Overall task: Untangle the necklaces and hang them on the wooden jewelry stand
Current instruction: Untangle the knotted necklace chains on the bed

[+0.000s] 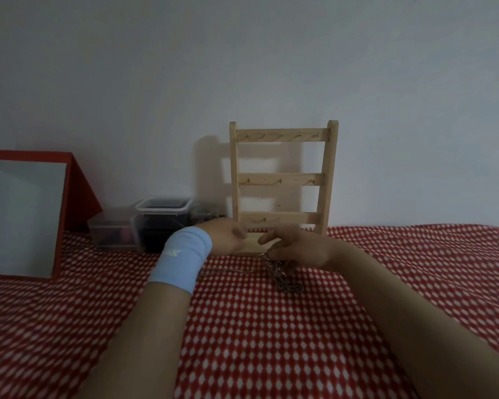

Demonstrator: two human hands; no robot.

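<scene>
Plain pale grey wall [242,53] behind, dimly lit. Red cloth [271,326] with white diamond pattern across the surface. At left, red-framed mirror [23,217] tilted back, clear plastic boxes [113,231] just beside it.

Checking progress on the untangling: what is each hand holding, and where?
The right hand pinches the tangled necklaces at their upper end; whether the left hand holds anything cannot be told.

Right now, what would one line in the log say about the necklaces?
step: untangling | right hand: pinches tangled necklaces over cloth | left hand: beside it, grip unclear | stand: hooks bare
</scene>
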